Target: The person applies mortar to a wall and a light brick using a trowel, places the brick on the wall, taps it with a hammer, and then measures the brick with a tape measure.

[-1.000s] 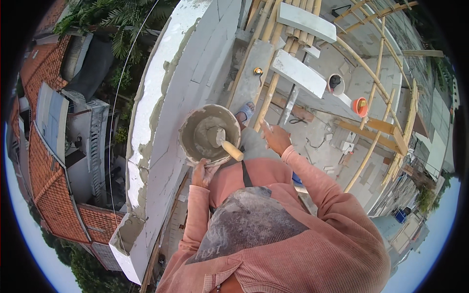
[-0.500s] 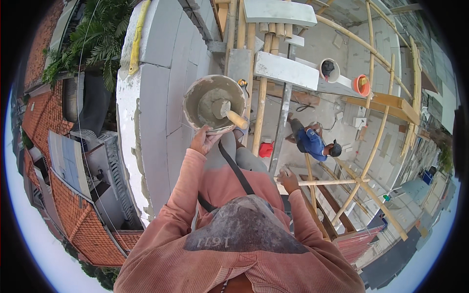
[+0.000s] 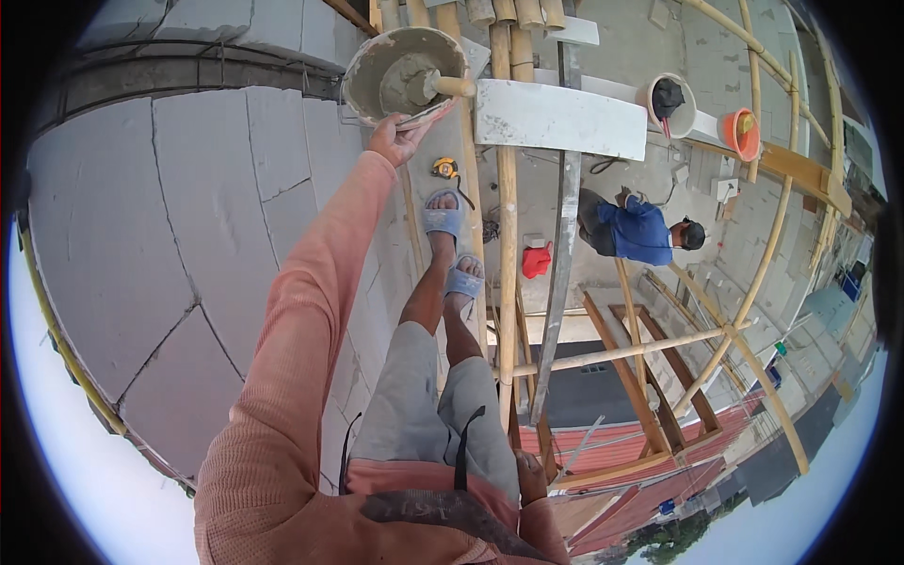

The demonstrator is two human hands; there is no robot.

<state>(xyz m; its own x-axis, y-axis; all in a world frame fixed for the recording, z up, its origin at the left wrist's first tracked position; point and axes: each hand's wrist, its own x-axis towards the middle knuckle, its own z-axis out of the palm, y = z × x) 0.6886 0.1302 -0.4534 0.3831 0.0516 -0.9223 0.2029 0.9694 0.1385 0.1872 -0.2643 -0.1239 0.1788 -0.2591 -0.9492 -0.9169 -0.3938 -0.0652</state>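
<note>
My left hand [image 3: 400, 139], arm stretched forward, is closed on the near rim of a mortar-stained bucket [image 3: 365, 79]. Grey wet mortar [image 3: 400, 85] lies inside it. A short-handled tool rests there; its wooden handle [image 3: 458, 87] pokes out over the right rim, and mortar covers its head. My right hand [image 3: 530, 476] hangs low beside my right thigh, close to my shorts. Its fingers are mostly hidden, so whether it holds anything cannot be told.
A wall of pale blocks [image 3: 226, 217] rises at left. My sandalled feet stand among bamboo poles [image 3: 507, 245], near a yellow tape measure [image 3: 444, 168]. A white block [image 3: 556, 118] spans the poles. Below, a co-worker in blue [image 3: 640, 231] bends near a red bag [image 3: 537, 261].
My left arm has stretched out, carrying the bucket forward from near my lap. My right hand has dropped from beside a bamboo pole to my thigh. The view has turned toward the wall.
</note>
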